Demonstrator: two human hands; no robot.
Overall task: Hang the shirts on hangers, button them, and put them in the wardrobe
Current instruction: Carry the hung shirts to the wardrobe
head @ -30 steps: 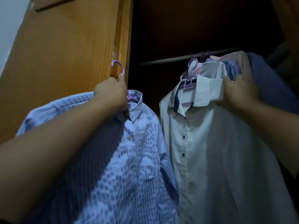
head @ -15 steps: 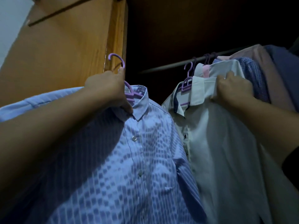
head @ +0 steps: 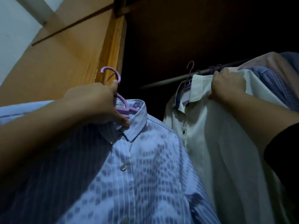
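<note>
Hanging step is underway: left hand (head: 98,104) grips the neck of a purple hanger (head: 120,104) that carries the blue striped shirt (head: 129,167), fingers curled round the hanger just under its hook (head: 111,74). Hook is in the air beside the wooden wardrobe frame (head: 111,50), left of and apart from the rail (head: 174,79), so not hung yet. Shirt looks done up at the collar and down the visible placket (lower part runs out of frame, can't confirm the last buttons).

Right hand (head: 226,84) holds the shoulder of the white shirt (head: 218,143), fingers bunched into the fabric near the collar; that shirt sits on its own purple hanger whose hook is over the rail. Behind it more garments hang packed to the right, a blue checked shirt (head: 273,83) just beside the white one.

Progress, my read: several shirts already in the wardrobe, white one hung, blue one on its hanger and buttoned as far as visible. Left to do: get the blue shirt's hook onto the bare stretch of rail left of the white shirt, let go with both hands. Whether more shirts wait elsewhere can't be told.
</note>
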